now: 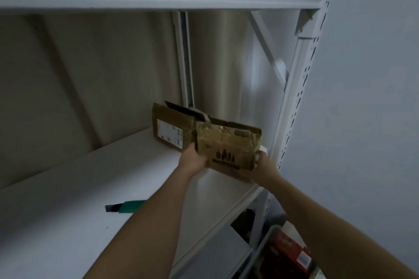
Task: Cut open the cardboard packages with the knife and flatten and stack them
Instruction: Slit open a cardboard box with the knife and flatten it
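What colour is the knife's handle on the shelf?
Green, with a dark blade; the knife shows in the head view, partly behind the left forearm.

Both arms outstretched, left grip [192, 161] and right grip [264, 163] clasping.

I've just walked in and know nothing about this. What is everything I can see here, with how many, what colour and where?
Taped cardboard box: one, brown with dark bottle print, held upright between both hands at the right end of the shelf.
Labelled cardboard box: one, brown with a white label, top flaps open, standing on the shelf behind the held box.
Knife: one, green handle, dark blade, lying on the shelf to the left, partly hidden by the left forearm.
Shelf: one, white, part of a white metal rack.
Red box: one, low down at the right, below the shelf.
Left hand: one, grips the taped box's left edge.
Right hand: one, grips its right edge.
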